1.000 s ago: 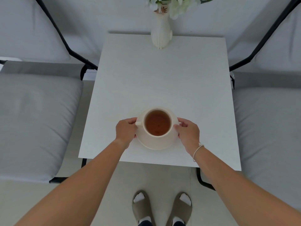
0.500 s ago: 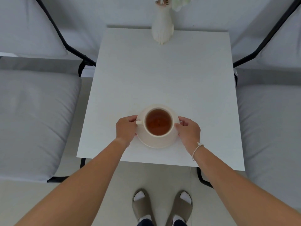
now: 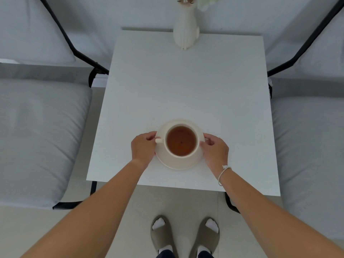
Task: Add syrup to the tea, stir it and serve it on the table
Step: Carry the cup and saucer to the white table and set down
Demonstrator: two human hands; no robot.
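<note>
Cup of tea (image 3: 181,141) upright on saucer (image 3: 178,162), near front edge of white table (image 3: 186,86) | left hand (image 3: 143,148) and right hand (image 3: 216,151) pinching opposite saucer rims, likely steadying for level serving | cup handle pointing left; no long axis.

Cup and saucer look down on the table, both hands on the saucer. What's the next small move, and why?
Probably let go: open both hands and draw them back toward you. The saucer appears to sit flat on the table with the cup upright and full of tea. The left hand and right hand only pinch the saucer's rim, so nothing seems left but release.
</note>
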